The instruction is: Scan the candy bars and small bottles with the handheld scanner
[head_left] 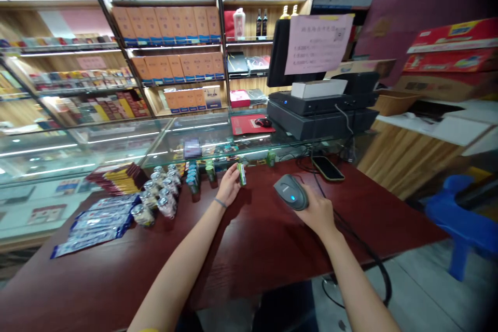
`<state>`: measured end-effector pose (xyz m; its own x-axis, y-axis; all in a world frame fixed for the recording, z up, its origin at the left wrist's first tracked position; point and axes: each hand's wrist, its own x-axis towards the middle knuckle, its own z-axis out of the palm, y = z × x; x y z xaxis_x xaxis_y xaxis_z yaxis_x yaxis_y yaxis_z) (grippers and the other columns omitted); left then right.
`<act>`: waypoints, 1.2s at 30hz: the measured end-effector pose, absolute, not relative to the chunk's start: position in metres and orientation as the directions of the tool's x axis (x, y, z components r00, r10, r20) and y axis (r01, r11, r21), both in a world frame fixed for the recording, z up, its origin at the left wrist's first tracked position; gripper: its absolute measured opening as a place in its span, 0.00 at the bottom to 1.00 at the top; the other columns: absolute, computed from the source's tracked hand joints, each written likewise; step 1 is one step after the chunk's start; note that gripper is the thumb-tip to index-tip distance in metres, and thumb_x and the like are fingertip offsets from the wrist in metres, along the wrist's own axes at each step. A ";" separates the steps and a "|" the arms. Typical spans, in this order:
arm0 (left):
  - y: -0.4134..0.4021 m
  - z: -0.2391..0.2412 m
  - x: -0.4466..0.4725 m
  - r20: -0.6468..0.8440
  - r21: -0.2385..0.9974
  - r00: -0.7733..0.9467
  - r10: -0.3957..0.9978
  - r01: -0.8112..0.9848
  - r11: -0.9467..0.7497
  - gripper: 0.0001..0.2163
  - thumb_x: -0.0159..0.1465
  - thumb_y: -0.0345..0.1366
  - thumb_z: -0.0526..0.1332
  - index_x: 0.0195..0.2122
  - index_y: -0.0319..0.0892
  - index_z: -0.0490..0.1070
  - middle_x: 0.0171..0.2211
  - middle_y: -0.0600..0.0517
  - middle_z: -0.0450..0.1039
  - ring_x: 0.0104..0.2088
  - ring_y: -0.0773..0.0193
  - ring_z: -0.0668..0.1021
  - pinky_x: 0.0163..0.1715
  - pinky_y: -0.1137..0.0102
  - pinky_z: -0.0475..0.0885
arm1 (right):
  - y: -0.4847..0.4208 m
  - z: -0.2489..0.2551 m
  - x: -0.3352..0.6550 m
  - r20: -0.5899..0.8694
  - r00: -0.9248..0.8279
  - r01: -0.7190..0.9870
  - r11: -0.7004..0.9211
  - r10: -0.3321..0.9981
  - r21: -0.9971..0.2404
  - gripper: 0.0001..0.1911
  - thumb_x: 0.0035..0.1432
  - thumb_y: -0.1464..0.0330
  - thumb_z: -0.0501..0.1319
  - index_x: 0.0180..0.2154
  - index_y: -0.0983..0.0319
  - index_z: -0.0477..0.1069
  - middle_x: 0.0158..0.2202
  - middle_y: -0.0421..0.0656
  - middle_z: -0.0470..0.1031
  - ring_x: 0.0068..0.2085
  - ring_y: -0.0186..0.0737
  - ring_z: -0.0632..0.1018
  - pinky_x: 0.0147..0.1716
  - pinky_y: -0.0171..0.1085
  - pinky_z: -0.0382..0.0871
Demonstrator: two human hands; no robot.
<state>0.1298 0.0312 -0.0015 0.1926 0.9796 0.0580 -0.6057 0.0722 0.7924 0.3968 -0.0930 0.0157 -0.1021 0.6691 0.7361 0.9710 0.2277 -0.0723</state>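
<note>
Green pack (242, 174) sits pinched in the left hand (230, 185). The right hand (318, 211) grips a grey scanner (290, 191) above the table (249, 251).

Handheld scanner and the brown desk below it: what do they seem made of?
Scanner: probably hard plastic, dark grey with a satin finish, judging by its smooth, moulded shell. Desk: wood or wood-look laminate, reddish-brown and glossy; the sheen and faint streaks suggest this, but which I can't tell.

The head camera looks down across the table (249, 249)
</note>
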 end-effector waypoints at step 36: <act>0.006 -0.028 0.033 0.128 0.846 -0.132 0.983 -0.503 -0.178 0.28 0.58 0.37 0.69 0.59 0.46 0.65 0.48 0.48 0.74 0.44 0.65 0.77 0.44 0.70 0.72 | -0.104 -0.001 0.279 0.616 -0.423 0.807 0.585 0.665 -0.078 0.17 0.48 0.69 0.58 0.44 0.62 0.66 0.29 0.41 0.78 0.29 0.42 0.80 0.29 0.36 0.62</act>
